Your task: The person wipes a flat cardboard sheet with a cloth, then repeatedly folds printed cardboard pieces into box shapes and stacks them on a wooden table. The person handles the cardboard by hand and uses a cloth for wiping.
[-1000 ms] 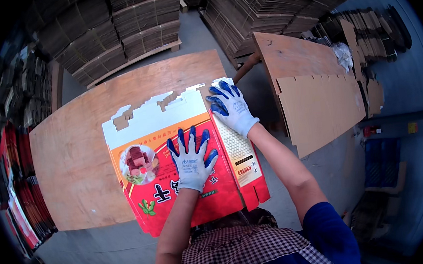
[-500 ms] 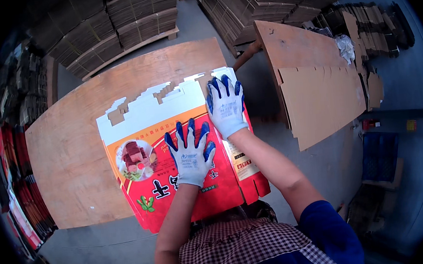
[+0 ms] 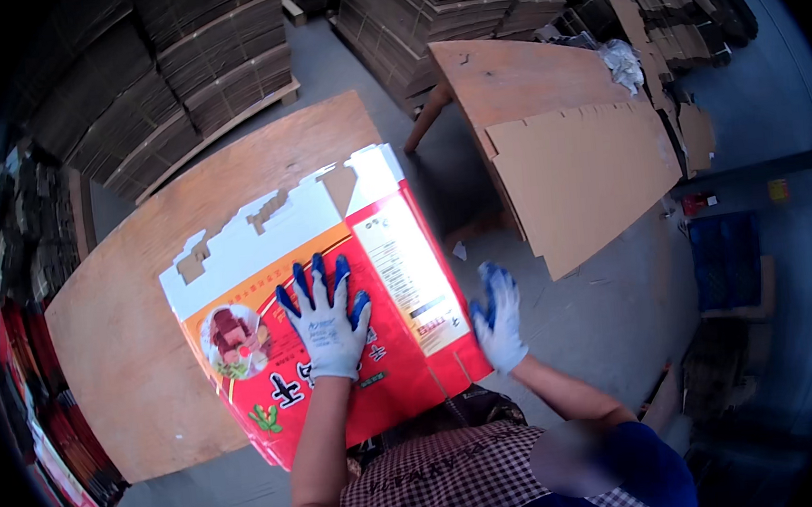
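Note:
A flattened red, orange and white printed carton [image 3: 397, 254] lies on a brown wooden table [image 3: 126, 333]. My left hand [image 3: 327, 319], in a white glove with blue fingertips, presses flat on the carton's red panel, fingers spread. Gloved the same way, my right hand [image 3: 499, 320] hovers just off the carton's right edge over the floor, fingers apart and holding nothing.
A second wooden table [image 3: 506, 74] at the right carries a plain brown cardboard sheet [image 3: 590, 172]. Stacks of flat cardboard [image 3: 200, 60] fill the back. Red printed cartons [image 3: 49, 444] stand along the left. A blue crate [image 3: 726, 257] sits on the grey floor at right.
My right hand has left the carton's upper right corner and swung down and right, off its edge. The left hand stays pressed on the red panel.

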### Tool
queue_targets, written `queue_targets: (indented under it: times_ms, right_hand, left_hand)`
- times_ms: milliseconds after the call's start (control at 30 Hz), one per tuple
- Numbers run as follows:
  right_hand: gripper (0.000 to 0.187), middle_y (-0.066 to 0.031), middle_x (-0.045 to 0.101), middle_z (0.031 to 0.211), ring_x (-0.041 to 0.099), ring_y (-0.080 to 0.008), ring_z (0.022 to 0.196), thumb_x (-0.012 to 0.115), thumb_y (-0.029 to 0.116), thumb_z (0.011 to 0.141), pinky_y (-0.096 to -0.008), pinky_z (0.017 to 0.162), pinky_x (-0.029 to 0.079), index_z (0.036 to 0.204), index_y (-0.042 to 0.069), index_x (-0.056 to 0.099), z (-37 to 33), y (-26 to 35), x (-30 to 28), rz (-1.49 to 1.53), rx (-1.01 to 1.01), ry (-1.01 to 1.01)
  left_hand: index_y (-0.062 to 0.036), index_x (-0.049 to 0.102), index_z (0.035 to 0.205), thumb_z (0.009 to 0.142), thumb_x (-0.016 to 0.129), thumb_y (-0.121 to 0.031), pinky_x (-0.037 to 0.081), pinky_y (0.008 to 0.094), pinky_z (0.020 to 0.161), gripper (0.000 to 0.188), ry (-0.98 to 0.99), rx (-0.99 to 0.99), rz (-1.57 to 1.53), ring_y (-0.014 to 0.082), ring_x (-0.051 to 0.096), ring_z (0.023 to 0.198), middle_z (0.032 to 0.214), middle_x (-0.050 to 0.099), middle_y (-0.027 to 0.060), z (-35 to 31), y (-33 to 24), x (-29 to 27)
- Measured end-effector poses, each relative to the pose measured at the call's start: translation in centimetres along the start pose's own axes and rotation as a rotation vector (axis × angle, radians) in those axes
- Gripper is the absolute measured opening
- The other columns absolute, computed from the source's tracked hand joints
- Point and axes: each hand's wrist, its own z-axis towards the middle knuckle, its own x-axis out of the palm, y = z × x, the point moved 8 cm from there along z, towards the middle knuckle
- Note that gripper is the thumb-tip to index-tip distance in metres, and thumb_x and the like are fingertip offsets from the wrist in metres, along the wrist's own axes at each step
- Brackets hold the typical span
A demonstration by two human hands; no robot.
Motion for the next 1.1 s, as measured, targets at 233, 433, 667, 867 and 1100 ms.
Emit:
queue_targets:
  times_ms: [233, 433, 667, 867, 1100]
  right_hand:
    - [0.102, -0.0194, 0.026, 0.164, 0.027, -0.0456, 0.148, 0.074, 0.043, 0.085, -0.0542, 0.121, 0.024, 0.16, 0.004, 0.017, 7.4, -20.1, -0.5, -0.602, 0.627, 0.315]
    - [0.069, -0.0203, 0.033, 0.161, 0.044, -0.0418, 0.139, 0.05, 0.02, 0.097, -0.0504, 0.114, 0.039, 0.159, 0.005, 0.023, 5.6, -24.1, 0.9, -0.54, 0.527, 0.446]
    - [0.063, -0.0272, 0.069, 0.108, 0.072, -0.0396, 0.094, 0.065, 0.01, 0.092, -0.0438, 0.083, 0.056, 0.152, 0.015, 0.045, 10.3, -5.6, -22.5, -0.145, 0.228, -0.03]
    - [0.065, -0.0168, 0.05, 0.15, 0.058, -0.0242, 0.129, 0.064, 0.023, 0.093, -0.0366, 0.103, 0.052, 0.152, 0.003, 0.043, 8.9, 5.1, -38.0, 0.725, 0.124, -0.315]
    - [0.068, -0.0182, 0.057, 0.142, 0.062, -0.0245, 0.123, 0.066, 0.028, 0.09, -0.0396, 0.104, 0.051, 0.148, -0.002, 0.045, 7.1, 9.5, -34.4, 1.016, 0.136, -0.297]
  left_hand:
    - [-0.0184, 0.048, 0.15, 0.09, 0.063, -0.037, 0.002, 0.0611, 0.124, 0.065, 0.026, 0.0, 0.024, 0.0392, 0.015, 0.154, 0.165, 0.027, 0.0131, -0.1, -0.4, -0.2]
    - [-0.0159, 0.053, 0.145, 0.086, 0.068, -0.035, 0.003, 0.0599, 0.124, 0.064, -0.012, 0.008, -0.006, 0.0378, 0.018, 0.153, 0.164, 0.03, 0.0126, -0.3, -0.3, -0.3]
    - [-0.0132, 0.062, 0.136, 0.083, 0.072, -0.025, 0.01, 0.0567, 0.124, 0.055, -0.114, 0.094, -0.365, 0.0369, 0.031, 0.149, 0.155, 0.045, 0.0129, -2.4, 3.0, -2.4]
    - [-0.0155, 0.062, 0.136, 0.081, 0.076, -0.03, 0.013, 0.0575, 0.123, 0.059, -0.161, -0.001, -0.099, 0.0374, 0.03, 0.149, 0.156, 0.043, 0.0134, -7.1, 9.4, -3.7]
    - [-0.0095, 0.06, 0.139, 0.097, 0.051, -0.029, 0.015, 0.0511, 0.125, 0.047, -0.207, -0.022, -0.413, 0.0335, 0.036, 0.147, 0.151, 0.052, 0.0116, -7.7, 12.1, -3.3]
